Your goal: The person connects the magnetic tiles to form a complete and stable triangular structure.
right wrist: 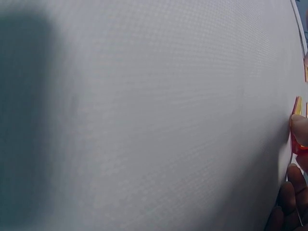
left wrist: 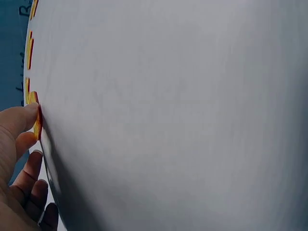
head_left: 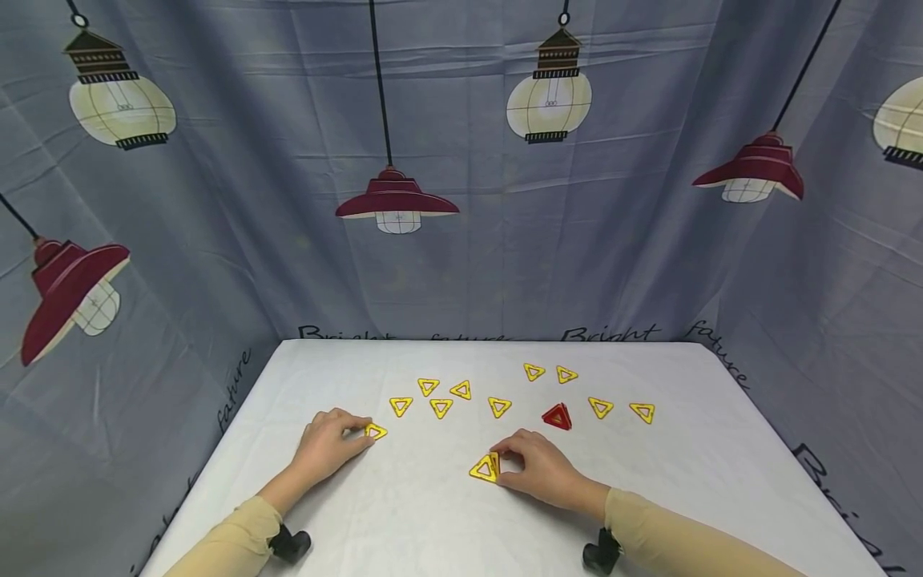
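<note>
My left hand [head_left: 332, 443] pinches a yellow triangle frame [head_left: 381, 433] between thumb and index finger, at the left of the white table. In the left wrist view, this piece [left wrist: 38, 125] shows a red edge beneath the yellow. Nearer the front, my right hand [head_left: 542, 471] pinches yellow triangle pieces [head_left: 481, 477] by their right side. One lies facing up, and a second seems to stand tilted against it under the fingertips. The right wrist view shows only a sliver of these pieces [right wrist: 294, 139], partly hidden by the thumb.
Several yellow triangle frames lie spread beyond the hands, such as one [head_left: 441, 416] near the middle and one [head_left: 649, 414] at the right. A red triangle piece [head_left: 558, 420] lies among them. A grey curtain [head_left: 461, 280] printed with lamps surrounds the white table [head_left: 404, 529].
</note>
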`<state>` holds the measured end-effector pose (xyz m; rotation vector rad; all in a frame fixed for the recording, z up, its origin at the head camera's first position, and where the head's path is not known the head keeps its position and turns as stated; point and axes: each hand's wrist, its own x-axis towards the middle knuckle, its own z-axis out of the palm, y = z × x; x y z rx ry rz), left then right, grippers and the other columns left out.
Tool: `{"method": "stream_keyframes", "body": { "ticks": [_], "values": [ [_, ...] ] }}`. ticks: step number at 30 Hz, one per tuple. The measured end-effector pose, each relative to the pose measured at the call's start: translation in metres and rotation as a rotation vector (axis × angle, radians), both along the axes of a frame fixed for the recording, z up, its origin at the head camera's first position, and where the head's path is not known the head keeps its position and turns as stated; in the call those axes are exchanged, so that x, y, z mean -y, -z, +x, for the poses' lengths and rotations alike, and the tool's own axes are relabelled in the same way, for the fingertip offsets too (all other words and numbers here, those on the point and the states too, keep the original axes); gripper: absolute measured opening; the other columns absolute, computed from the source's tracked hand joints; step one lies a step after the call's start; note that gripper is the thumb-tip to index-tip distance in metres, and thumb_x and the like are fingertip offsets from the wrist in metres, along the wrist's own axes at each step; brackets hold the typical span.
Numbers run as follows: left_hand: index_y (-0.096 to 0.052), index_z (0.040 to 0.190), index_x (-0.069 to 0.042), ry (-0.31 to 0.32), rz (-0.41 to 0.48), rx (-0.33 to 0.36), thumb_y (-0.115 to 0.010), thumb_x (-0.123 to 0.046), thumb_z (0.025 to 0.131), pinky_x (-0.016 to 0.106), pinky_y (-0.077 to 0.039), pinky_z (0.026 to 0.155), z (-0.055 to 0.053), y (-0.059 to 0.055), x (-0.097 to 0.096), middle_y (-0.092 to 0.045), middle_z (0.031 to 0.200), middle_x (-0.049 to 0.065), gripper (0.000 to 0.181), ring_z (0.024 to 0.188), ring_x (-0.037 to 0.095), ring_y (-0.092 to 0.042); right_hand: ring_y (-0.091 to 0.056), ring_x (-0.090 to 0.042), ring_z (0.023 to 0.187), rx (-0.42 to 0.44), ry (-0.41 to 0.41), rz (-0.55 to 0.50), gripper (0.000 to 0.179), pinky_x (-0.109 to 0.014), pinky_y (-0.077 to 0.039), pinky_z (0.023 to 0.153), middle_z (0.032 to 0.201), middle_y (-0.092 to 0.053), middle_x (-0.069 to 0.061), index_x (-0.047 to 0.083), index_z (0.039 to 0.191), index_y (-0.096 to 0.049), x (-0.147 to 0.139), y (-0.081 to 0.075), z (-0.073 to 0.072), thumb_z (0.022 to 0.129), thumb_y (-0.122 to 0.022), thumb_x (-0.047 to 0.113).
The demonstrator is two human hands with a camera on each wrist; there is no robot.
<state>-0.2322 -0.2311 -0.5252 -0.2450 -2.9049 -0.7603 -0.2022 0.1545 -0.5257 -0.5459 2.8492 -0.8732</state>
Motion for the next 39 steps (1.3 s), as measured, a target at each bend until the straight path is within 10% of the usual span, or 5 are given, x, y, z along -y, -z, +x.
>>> {"method": "stream_keyframes", "body": {
  "ticks": [23, 39],
  "values": [
    [-0.077, 0.121, -0.028, 0.427, -0.04, 0.074, -0.08, -0.036, 0.089, 0.03, -0.035, 0.073, 0.018, -0.005, -0.075, -0.06, 0.098, -0.015, 0.034, 0.087, 0.007, -0.042, -0.052, -0.004, 0.09, -0.009, -0.002, 0.004, 0.04, -0.029, -0.052, 0.084, 0.098, -0.057, 0.017, 0.023, 0.118, -0.074, 0.0, 0.002, 0.001, 0.081, -0.088, 0.029],
    [-0.075, 0.124, -0.028, 0.371, -0.052, 0.077, -0.081, -0.044, 0.087, 0.031, -0.035, 0.074, 0.019, -0.002, -0.079, -0.057, 0.094, -0.015, 0.041, 0.085, 0.007, -0.042, -0.052, -0.004, 0.09, -0.014, 0.002, 0.008, 0.04, -0.028, -0.052, 0.084, 0.097, -0.056, 0.018, 0.024, 0.118, -0.074, 0.0, 0.003, -0.001, 0.08, -0.088, 0.031]
  ]
}}
